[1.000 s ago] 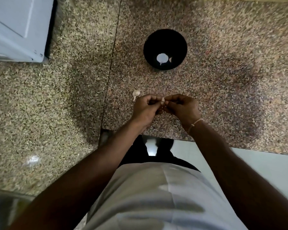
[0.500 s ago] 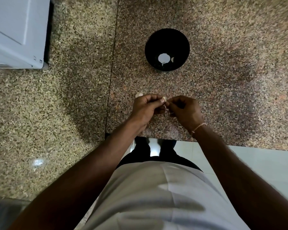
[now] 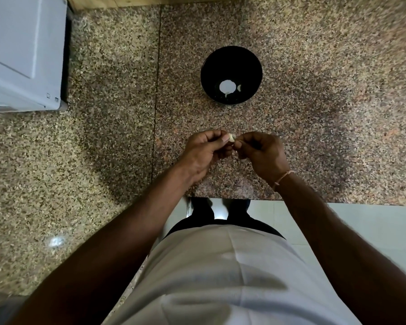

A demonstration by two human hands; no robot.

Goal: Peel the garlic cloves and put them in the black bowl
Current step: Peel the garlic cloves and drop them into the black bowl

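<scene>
We are holding a single garlic clove up between our two hands, just above the granite counter near its front edge. Our left hand is curling its fingers and thumb round the clove's left end, and our right hand is pinching at its right end with curled fingertips, so both hands are gripping the same small thing and neither is free. The clove is lying with its long axis roughly across us, left to right, the pale rounded part showing between the two thumbs; which end is the pointed tip we cannot tell, as the fingers are covering both. The black bowl is sitting straight ahead of the hands, well beyond them and a touch toward the right hand's side, so either hand is about equally near it, the right perhaps slightly nearer. Inside it we are seeing a couple of pale pieces, one large and one small, though glare is making them hard to read. We are judging that the skin is not yet fully off, and that once it is, the move is a short reach directly forward.
</scene>
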